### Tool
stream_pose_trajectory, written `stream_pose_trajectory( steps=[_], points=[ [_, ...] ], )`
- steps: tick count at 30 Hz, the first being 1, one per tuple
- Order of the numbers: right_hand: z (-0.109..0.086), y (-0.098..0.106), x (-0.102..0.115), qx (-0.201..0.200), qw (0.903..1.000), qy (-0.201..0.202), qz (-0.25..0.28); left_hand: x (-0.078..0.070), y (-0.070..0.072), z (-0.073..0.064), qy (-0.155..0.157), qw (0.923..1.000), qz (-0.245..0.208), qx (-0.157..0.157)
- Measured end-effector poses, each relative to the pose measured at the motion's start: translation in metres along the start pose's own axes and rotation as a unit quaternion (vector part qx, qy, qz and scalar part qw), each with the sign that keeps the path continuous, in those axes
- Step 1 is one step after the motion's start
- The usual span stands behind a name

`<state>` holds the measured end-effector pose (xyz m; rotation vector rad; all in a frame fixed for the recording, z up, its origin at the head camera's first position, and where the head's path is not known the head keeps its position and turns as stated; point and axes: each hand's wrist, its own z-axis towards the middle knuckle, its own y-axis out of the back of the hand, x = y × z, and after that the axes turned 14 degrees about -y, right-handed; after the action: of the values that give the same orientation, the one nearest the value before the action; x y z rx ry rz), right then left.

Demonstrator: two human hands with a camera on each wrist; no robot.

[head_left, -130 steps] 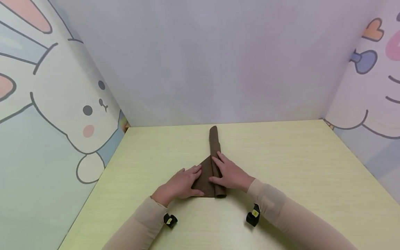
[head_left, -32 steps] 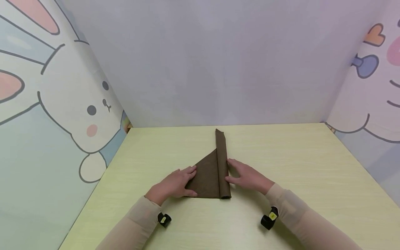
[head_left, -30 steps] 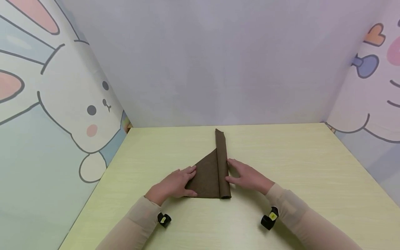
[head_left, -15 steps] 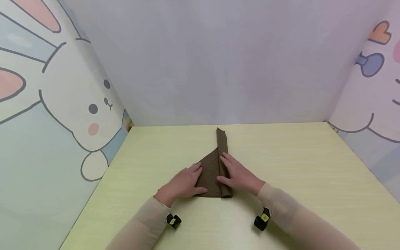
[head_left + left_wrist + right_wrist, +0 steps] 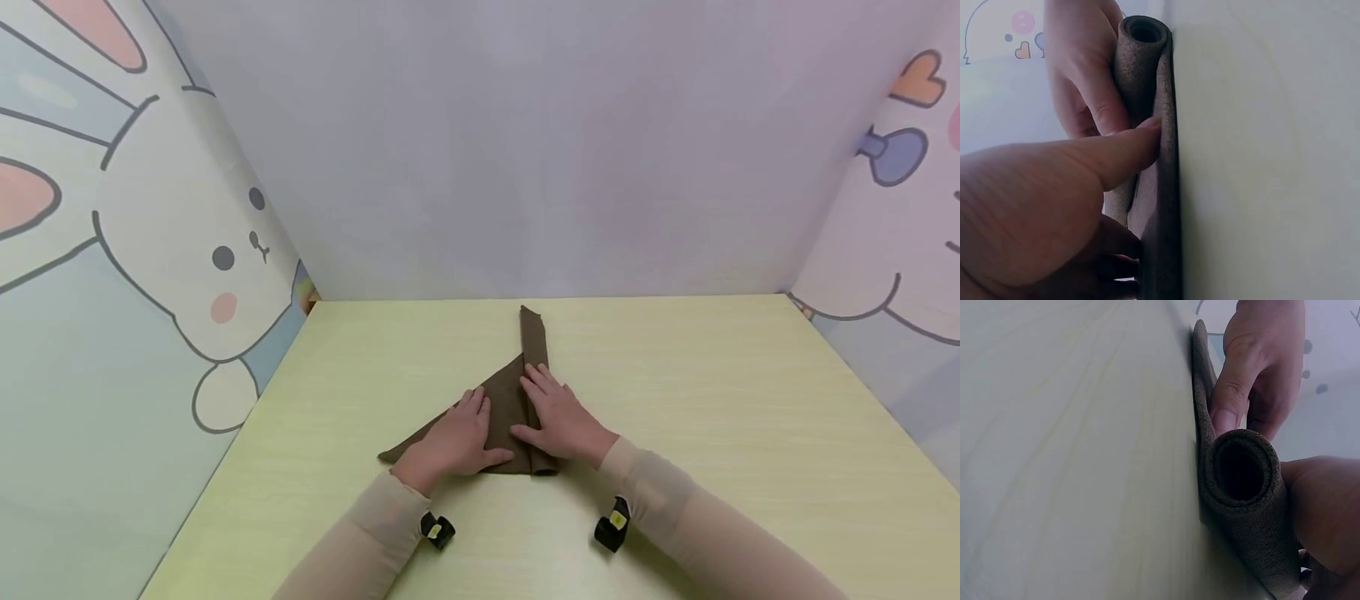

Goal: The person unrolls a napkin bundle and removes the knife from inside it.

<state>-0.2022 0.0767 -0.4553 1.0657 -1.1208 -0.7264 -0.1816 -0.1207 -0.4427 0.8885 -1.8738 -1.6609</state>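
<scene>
From the head, the left hand [image 5: 453,435] had come nearer the right hand [image 5: 564,421]; both lay with fingers straight on the brown cloth [image 5: 504,410]. The right fingers had gone on top of the roll [image 5: 533,337], maybe keeping it still. From the left wrist, the left thumb [image 5: 1124,151] touched the cloth. From the right wrist, the roll's end [image 5: 1265,453] showed beside the right hand.

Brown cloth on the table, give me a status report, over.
Left hand on flat part; right hand on the roll. Brown cloth partly rolled. No obstruction seen.
</scene>
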Motion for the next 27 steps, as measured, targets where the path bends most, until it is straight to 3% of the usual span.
stream_pose_trajectory(
  steps=[27],
  points=[
    [-0.0026, 0.0029, -0.0076, 0.020, 0.9993, -0.009, 0.032, 0.0018, -0.0037, -0.0028, 0.000, 0.9991, -0.043, -0.006]
  ],
)
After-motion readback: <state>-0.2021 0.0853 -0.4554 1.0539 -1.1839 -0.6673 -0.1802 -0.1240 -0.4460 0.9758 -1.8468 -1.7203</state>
